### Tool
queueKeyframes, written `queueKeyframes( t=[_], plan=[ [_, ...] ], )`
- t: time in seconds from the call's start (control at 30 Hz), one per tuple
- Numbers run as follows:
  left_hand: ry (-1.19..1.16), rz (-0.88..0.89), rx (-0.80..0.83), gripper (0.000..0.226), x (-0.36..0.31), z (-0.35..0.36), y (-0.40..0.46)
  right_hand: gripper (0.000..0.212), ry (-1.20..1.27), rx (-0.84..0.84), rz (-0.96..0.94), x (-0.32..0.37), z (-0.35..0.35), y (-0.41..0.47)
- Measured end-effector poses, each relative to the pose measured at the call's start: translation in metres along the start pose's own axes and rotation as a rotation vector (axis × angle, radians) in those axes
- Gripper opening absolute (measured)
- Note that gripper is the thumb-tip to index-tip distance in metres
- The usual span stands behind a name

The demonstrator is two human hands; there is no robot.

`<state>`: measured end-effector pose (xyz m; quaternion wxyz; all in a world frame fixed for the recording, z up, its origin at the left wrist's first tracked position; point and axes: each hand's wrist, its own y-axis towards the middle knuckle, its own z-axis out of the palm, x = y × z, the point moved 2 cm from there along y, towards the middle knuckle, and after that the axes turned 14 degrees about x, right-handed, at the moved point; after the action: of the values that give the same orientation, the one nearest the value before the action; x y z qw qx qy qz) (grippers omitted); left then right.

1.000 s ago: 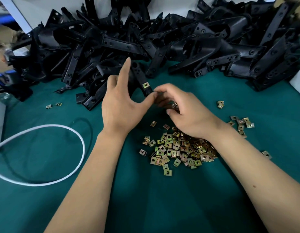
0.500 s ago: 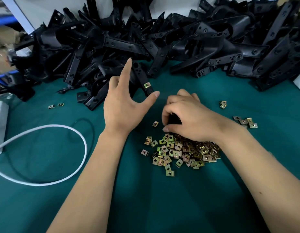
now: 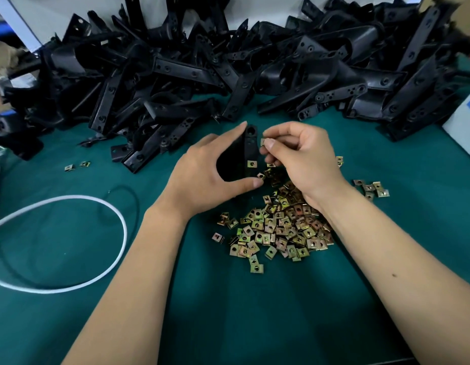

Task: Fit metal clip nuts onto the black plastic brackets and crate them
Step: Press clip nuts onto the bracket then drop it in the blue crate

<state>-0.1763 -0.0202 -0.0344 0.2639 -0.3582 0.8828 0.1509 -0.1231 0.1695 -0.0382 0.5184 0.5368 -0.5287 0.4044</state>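
Note:
My left hand [image 3: 205, 175] holds a black plastic bracket [image 3: 248, 151] upright between forefinger and thumb, just above the green table. One brass-coloured clip nut [image 3: 251, 164] sits on the bracket's lower end. My right hand [image 3: 299, 159] is close beside it on the right and pinches a clip nut [image 3: 263, 141] between thumb and forefinger, level with the bracket's upper part. A heap of loose clip nuts [image 3: 278, 227] lies under and in front of my right wrist. No crate is in view.
A big pile of black brackets [image 3: 228, 69] fills the back of the green table [image 3: 228, 312]. A white cable loop [image 3: 70, 246] lies at the left. Stray clip nuts [image 3: 373, 189] sit at the right, two more nuts [image 3: 77, 165] at the left. A white box [image 3: 463, 127] stands at the right edge.
My right hand rose from the nut heap with a clip nut pinched in it. My left hand drew the bracket out of the pile and stood it upright nearer to me.

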Motion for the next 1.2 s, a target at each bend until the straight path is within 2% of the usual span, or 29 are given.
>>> queueKeyframes(
  t=[0.37, 0.53, 0.8, 1.2],
  plan=[
    [-0.047, 0.063, 0.020, 0.100, -0.001, 0.002, 0.001, 0.005, 0.067, 0.010, 0.037, -0.001, 0.000, 0.001],
    [-0.037, 0.052, 0.015, 0.101, -0.002, 0.002, 0.001, 0.008, 0.155, -0.004, 0.059, -0.001, -0.002, 0.000],
    [-0.042, 0.046, 0.021, 0.102, -0.003, 0.002, 0.000, 0.008, 0.117, 0.032, 0.048, 0.000, -0.002, 0.001],
    [-0.013, 0.055, 0.046, 0.103, -0.007, 0.004, -0.001, 0.020, 0.169, 0.131, 0.065, 0.005, -0.009, 0.000]
  ],
)
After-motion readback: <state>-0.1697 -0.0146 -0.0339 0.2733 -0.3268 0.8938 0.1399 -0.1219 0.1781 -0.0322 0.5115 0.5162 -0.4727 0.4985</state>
